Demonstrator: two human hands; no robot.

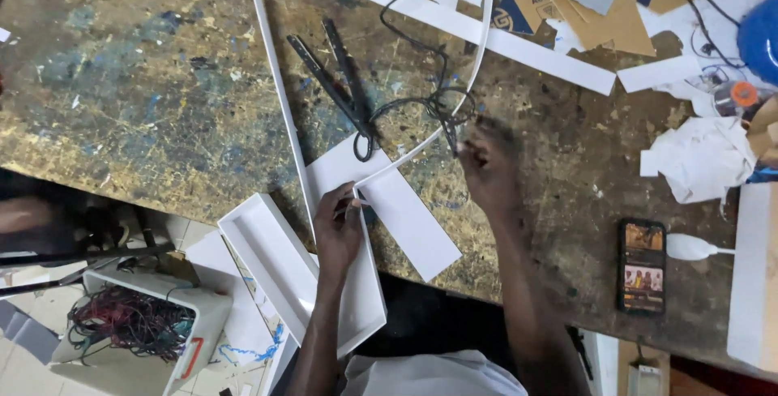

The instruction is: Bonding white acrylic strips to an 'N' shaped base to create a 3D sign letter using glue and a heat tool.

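Two hands (339, 226) (489, 171) bend one white strip (421, 149) — thin, curved.

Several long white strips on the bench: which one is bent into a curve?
The thin white strip running from the top edge down to the left hand. It arcs past the right hand; the wide flat white strip and the thin diagonal one lie straight.

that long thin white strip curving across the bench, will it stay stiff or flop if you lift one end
The long thin white strip would probably flex rather than stay straight: it already bows in an arc between the right hand and the bench's far side. It looks light, being so narrow. Its corner at the left hand suggests it creases easily.
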